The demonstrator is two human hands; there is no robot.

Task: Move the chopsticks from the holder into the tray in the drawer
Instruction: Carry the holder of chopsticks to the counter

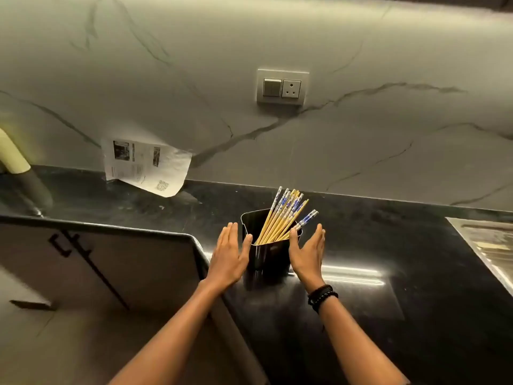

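Left hand and right hand, fingers straight, flank the holder; chopsticks lean toward 1 o'clock, lower ends hidden inside.

Surface: black glossy stone running along a pale veined wall; a bright light streak reflects on it at right of centre. Black holder stands upright on it, mid-frame. Printed paper sheet at back left, lower edge on the surface, curled, leaning on the wall. Sink basin set in at left. Ribbed steel panel at the right edge.
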